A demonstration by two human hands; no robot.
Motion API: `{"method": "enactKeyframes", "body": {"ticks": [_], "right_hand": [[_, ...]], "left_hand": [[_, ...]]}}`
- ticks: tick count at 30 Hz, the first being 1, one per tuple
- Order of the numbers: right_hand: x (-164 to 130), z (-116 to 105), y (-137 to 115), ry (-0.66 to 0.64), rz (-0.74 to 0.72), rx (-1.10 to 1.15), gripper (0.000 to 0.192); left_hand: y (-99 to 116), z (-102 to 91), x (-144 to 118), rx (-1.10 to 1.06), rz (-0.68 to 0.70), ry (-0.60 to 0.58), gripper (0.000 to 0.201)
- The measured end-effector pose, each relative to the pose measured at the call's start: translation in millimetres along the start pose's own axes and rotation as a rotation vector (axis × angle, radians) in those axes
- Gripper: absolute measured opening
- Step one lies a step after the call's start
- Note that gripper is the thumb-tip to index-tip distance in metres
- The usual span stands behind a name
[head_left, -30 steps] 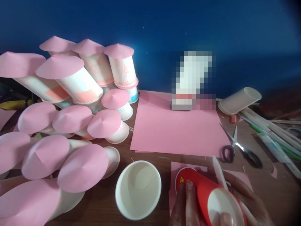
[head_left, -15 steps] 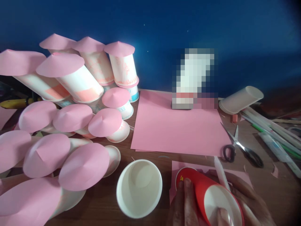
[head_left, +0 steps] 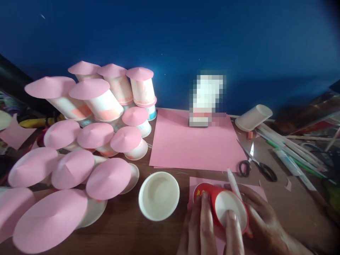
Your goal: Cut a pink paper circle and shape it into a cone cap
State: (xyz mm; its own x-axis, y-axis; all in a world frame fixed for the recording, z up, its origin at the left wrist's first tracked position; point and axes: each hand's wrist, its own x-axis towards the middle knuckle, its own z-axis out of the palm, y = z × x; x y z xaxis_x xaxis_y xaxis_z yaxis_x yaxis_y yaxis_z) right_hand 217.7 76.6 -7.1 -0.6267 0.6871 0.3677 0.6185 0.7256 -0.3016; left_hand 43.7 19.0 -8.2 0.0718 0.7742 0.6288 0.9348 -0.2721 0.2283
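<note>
At the near edge of the bench (head_left: 127,226), a red cup (head_left: 221,207) stands upside down on a small pink sheet (head_left: 255,193), its white base facing up. The left hand (head_left: 209,226) presses on the cup, fingers closed over its side and base. The right hand (head_left: 261,219) grips a white pencil (head_left: 233,180) whose tip lies against the cup's right side, apparently at the rim. For a clean traced circle, the judgement is that the left hand should bear straight down so the rim cannot creep, while the pencil stays hard against the rim. An open white cup (head_left: 158,195) stands just left, apart from the sheet. Scissors (head_left: 255,166) lie behind, beside a large pink sheet (head_left: 196,145). Pink-capped cups (head_left: 106,141) crowd the left.
</note>
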Motion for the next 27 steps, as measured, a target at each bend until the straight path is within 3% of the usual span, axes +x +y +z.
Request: {"method": "enactKeyframes", "body": {"ticks": [8,16,27], "right_hand": [[-4.5,3.4,-1.3,0.014,0.006,-0.06,0.043],[0.3,4.0,-2.4,0.122,-0.096,-0.122,0.04],[1.0,3.1,-2.7,0.102,-0.12,-0.121,0.042]], "left_hand": [[9.7,-1.1,-4.1,-0.067,-0.04,0.032,0.065],[11.7,0.5,-7.2,-0.123,-0.04,0.066,0.056],[14.1,-0.9,-6.8,-0.081,-0.075,0.077,0.053]]}}
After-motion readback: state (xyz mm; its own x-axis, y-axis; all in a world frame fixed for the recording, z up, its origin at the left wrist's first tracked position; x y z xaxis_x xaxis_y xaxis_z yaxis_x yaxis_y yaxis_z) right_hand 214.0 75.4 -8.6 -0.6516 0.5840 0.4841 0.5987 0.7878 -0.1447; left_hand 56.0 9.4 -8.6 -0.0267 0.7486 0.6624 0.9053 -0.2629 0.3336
